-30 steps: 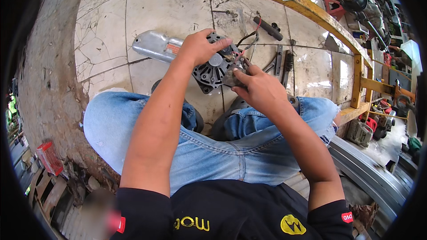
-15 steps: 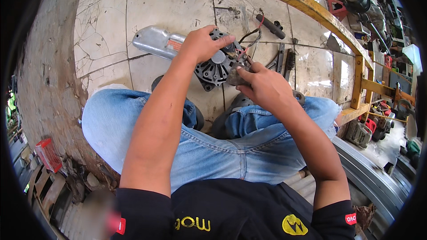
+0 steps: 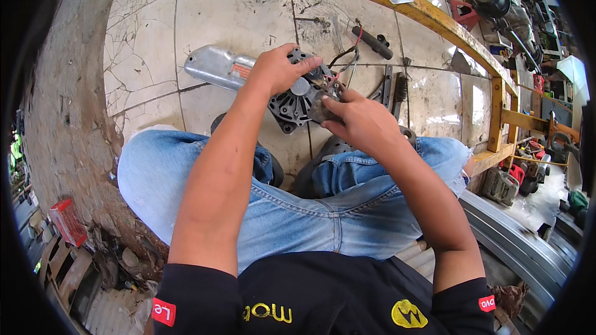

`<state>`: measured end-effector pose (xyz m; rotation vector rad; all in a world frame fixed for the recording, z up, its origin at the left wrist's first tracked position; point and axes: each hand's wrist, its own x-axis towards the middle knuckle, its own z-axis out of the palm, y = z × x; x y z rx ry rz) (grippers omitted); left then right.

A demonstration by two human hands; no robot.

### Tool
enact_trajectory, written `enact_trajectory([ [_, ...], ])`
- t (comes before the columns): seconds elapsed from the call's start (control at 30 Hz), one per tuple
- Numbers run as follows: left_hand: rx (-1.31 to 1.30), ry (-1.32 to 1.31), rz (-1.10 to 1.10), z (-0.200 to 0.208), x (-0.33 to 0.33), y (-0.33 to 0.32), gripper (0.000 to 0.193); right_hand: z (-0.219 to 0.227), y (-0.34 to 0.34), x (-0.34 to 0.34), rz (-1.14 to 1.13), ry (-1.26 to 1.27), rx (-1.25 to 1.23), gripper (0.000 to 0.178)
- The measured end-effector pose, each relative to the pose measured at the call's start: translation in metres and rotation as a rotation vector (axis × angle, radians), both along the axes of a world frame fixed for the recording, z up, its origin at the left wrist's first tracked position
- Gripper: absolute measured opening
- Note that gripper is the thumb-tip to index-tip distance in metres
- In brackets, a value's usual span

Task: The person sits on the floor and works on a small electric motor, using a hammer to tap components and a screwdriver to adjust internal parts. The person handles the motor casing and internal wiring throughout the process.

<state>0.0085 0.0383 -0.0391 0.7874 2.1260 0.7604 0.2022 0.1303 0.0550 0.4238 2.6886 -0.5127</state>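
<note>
An alternator [image 3: 292, 104] with a vented, finned end face lies on the floor between my feet. My left hand [image 3: 280, 68] is clamped on its far left rim, thumb stretched across the top. Red and black wires [image 3: 349, 56] come out at its far right side. My right hand [image 3: 363, 118] pinches a small grey-brown flat piece [image 3: 321, 111] against the alternator's right side; what this piece is I cannot make out. Its fingertips are partly hidden near the wires. Beyond my left wrist lies a long silver metal housing [image 3: 214, 65] with an orange label.
A dark-handled tool [image 3: 374, 42], a wire brush [image 3: 400, 92] and a dark metal bar [image 3: 386, 87] lie on the tiles to the right. A yellow metal frame [image 3: 428, 15] arches around the far right side. A red box [image 3: 68, 222] sits at the left.
My right hand has shifted slightly left, with the flat piece, along the alternator. My left hand keeps its hold. The whole view has moved a little.
</note>
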Motion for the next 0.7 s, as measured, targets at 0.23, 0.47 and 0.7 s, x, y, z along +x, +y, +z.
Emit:
enact_trajectory([
  [0.23, -0.001, -0.009, 0.003, 0.005, 0.003, -0.001, 0.094, -0.003, -0.007, -0.003, -0.022, 0.029, -0.005, 0.043],
  [0.47, 0.008, -0.008, 0.029, 0.003, 0.001, -0.002, 0.093, 0.002, -0.006, -0.006, -0.014, -0.032, -0.002, 0.045],
  [0.7, 0.023, 0.011, 0.026, 0.002, 0.003, -0.002, 0.097, -0.01, -0.004, 0.003, -0.019, 0.1, -0.036, 0.043],
])
